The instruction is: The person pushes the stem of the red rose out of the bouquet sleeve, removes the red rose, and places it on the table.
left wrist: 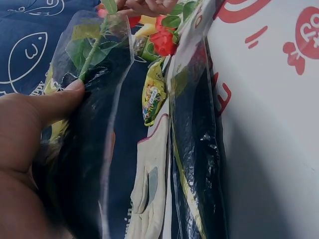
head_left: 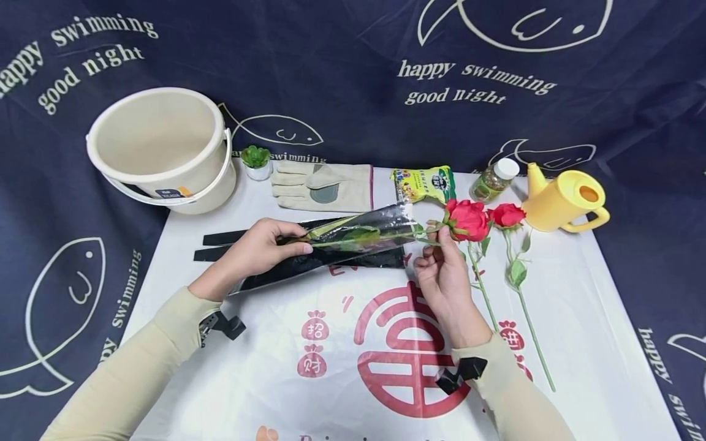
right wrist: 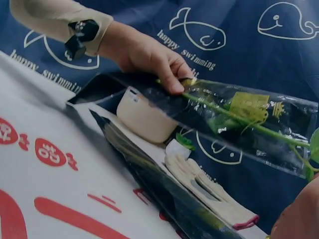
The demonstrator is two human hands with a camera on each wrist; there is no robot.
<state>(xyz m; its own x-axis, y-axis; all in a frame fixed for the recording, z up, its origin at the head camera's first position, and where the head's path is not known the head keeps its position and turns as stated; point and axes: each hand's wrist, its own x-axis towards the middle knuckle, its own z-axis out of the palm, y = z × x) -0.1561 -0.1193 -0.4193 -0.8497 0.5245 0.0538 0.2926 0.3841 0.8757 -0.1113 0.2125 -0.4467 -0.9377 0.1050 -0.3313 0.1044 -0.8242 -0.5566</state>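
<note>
My left hand (head_left: 259, 248) pinches a clear-and-black flower sleeve (head_left: 380, 222) between thumb and fingers, above the table. A red rose (head_left: 467, 220) has its green stem (right wrist: 224, 112) inside this sleeve, with the bloom outside the mouth at the right. Just below the bloom, my right hand (head_left: 445, 288) pinches the stem with thumb and fingertips. Another rose (head_left: 506, 215) lies on the table to the right, its stem toward the front. A further stem (head_left: 482, 288) lies beside it; the held bloom overlaps its top. Under the raised sleeve lies another black sleeve (left wrist: 197, 149).
At the back left stands a beige bucket (head_left: 160, 135) with a white handle. Along the back edge are a small potted plant (head_left: 256, 160), work gloves (head_left: 331, 187), a yellow packet (head_left: 425, 184), a white-capped jar (head_left: 495, 179) and a yellow watering can (head_left: 568, 199).
</note>
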